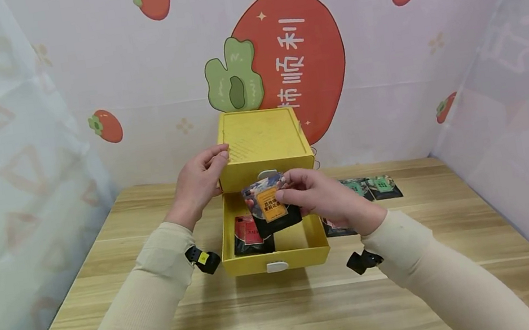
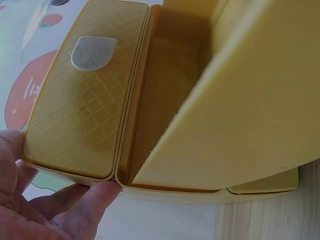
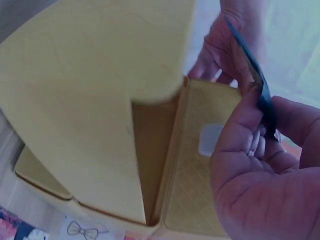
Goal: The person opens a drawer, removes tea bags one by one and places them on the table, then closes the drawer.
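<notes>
My right hand [image 1: 322, 195] pinches a dark tea packet [image 1: 273, 212] with an orange label between thumb and fingers. It holds the packet over the pulled-out drawer [image 1: 278, 260] of a yellow drawer box [image 1: 267, 136]. Inside the drawer, at its left, lies a packet with a red label [image 1: 253, 235]. In the right wrist view the held packet [image 3: 257, 75] appears nearly edge-on. My left hand [image 1: 200, 180] touches the upper left side of the box, and in the left wrist view its fingertips [image 2: 107, 187] rest along the box's side edge.
On the table right of the box lie packets with green labels [image 1: 384, 187], and another dark packet [image 1: 338, 229] sits close beside the drawer, partly behind my right hand. A printed cloth [image 1: 153, 73] hangs behind the wooden table [image 1: 164, 317], with cloth at both sides too.
</notes>
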`<move>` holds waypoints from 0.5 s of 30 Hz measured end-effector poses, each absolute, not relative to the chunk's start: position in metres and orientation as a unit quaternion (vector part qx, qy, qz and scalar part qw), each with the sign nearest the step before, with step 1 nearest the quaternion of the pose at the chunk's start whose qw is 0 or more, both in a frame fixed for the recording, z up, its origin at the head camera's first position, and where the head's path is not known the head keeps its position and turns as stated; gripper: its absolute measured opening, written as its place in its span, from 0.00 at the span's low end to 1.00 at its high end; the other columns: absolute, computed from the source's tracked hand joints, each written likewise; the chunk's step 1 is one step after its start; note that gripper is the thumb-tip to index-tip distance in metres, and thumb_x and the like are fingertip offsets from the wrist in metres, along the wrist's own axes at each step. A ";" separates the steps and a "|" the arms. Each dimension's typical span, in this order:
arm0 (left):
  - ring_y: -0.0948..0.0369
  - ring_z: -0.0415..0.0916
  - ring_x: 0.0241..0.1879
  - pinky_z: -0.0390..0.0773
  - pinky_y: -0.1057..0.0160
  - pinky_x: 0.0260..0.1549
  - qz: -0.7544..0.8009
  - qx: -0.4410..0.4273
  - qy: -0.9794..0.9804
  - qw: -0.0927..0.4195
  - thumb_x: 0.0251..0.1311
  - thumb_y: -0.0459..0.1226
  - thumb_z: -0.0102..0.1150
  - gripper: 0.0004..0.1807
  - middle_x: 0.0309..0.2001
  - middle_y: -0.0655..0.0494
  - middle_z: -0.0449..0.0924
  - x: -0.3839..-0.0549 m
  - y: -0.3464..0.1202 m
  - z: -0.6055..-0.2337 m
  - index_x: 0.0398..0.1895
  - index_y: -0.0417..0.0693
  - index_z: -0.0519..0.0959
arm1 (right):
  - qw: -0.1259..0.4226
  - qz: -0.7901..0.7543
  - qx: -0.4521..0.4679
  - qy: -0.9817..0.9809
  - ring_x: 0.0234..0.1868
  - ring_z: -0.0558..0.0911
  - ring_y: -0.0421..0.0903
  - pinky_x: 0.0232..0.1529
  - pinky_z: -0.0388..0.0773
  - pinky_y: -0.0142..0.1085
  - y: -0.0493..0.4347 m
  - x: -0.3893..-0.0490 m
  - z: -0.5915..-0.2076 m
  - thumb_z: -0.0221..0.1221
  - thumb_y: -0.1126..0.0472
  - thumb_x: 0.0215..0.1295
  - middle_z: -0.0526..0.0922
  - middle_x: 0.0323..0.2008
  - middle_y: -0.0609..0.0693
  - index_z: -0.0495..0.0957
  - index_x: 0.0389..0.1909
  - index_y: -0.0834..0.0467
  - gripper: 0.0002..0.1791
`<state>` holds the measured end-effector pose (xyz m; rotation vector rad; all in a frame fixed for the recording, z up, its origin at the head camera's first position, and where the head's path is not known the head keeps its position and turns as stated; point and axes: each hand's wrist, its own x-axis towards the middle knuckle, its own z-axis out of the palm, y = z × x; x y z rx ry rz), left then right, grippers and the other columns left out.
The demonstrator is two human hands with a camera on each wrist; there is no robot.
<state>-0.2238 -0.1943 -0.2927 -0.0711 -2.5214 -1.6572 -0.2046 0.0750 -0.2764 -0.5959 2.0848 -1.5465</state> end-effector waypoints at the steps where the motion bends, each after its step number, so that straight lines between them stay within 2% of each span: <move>1: 0.51 0.73 0.67 0.87 0.44 0.50 -0.548 -0.023 -0.834 0.062 0.76 0.60 0.48 0.29 0.72 0.52 0.74 -0.224 -0.194 -0.293 0.74 0.63 0.74 | 0.234 -0.570 -0.219 0.757 0.47 0.86 0.50 0.48 0.87 0.42 0.078 -0.205 -0.276 0.58 0.59 0.79 0.82 0.51 0.59 0.75 0.57 0.63 0.14; 8: 0.52 0.74 0.66 0.87 0.45 0.50 -0.546 -0.022 -0.835 0.064 0.76 0.60 0.49 0.29 0.71 0.53 0.74 -0.223 -0.193 -0.294 0.74 0.64 0.74 | 0.199 -0.591 -0.205 0.754 0.49 0.87 0.50 0.50 0.88 0.43 0.102 -0.205 -0.271 0.59 0.57 0.78 0.83 0.54 0.60 0.73 0.60 0.63 0.18; 15: 0.52 0.75 0.64 0.87 0.45 0.49 -0.551 -0.024 -0.832 0.063 0.76 0.60 0.49 0.29 0.71 0.53 0.74 -0.222 -0.192 -0.295 0.74 0.64 0.74 | 0.154 -0.630 -0.175 0.740 0.46 0.87 0.46 0.48 0.88 0.38 0.127 -0.210 -0.269 0.59 0.57 0.78 0.84 0.50 0.55 0.76 0.53 0.64 0.14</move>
